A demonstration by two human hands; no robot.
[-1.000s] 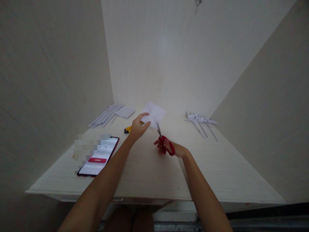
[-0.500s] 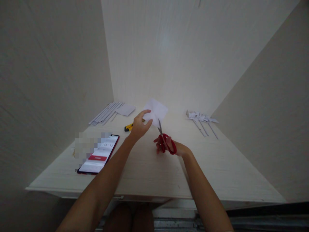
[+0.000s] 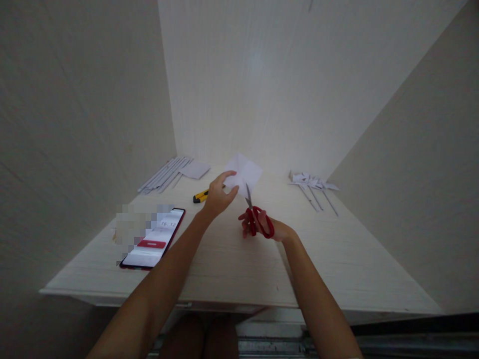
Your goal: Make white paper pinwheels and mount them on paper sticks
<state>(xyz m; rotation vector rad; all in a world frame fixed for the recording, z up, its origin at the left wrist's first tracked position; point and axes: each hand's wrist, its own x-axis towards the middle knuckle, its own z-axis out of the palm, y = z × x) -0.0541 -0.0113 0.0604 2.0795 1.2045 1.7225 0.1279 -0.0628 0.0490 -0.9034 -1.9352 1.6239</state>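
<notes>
A creased white square of paper (image 3: 245,169) is held at its left side by my left hand (image 3: 221,193), thumb and fingers on it. My right hand (image 3: 264,224) grips red-handled scissors (image 3: 258,219), fingers through the loops. The blades point up and away from me, slightly parted, and overlap the paper's lower edge. Just left of my left hand, a yellow and black utility knife (image 3: 201,196) lies on the table, its far end partly behind the hand.
A phone (image 3: 157,239) with a lit screen lies at the left. Behind it are several rolled paper sticks (image 3: 164,174) and a stack of paper squares (image 3: 196,169). Several paper pinwheels on sticks (image 3: 312,182) lie at the right. Panels wall the table (image 3: 337,259) on three sides.
My left hand and the paper have shifted slightly to the right. The scissors and my right hand have hardly moved.
</notes>
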